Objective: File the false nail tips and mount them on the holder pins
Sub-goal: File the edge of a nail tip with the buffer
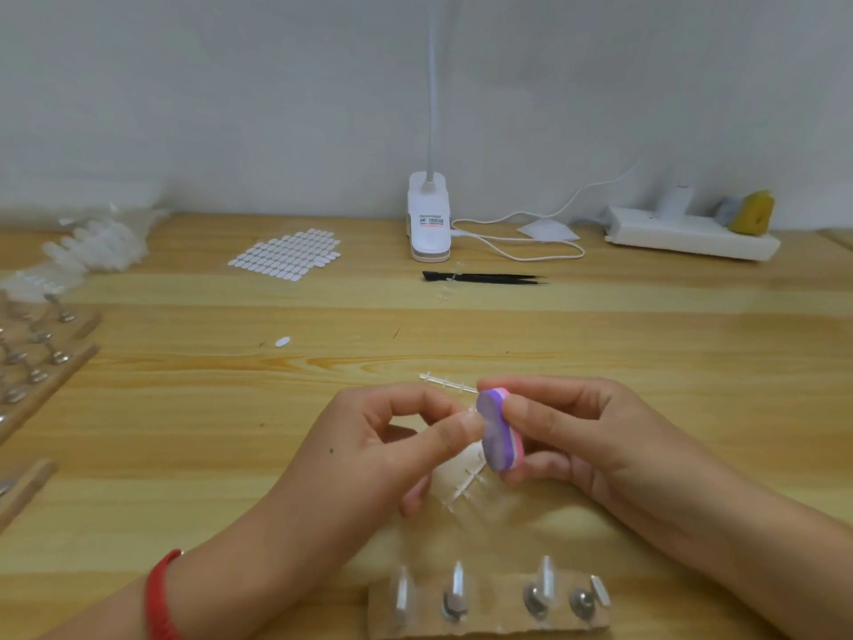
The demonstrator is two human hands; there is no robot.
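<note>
Purple file (501, 437) (R hand (570, 431)) against nail tip (471, 414), L hand (392, 438).

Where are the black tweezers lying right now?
In the head view, the black tweezers lie on the wooden table, just in front of the white clip lamp, right of the sticker sheet.

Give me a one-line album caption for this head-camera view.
Right hand holds a purple-pink file block against a clear nail tip pinched by the left hand.
</note>
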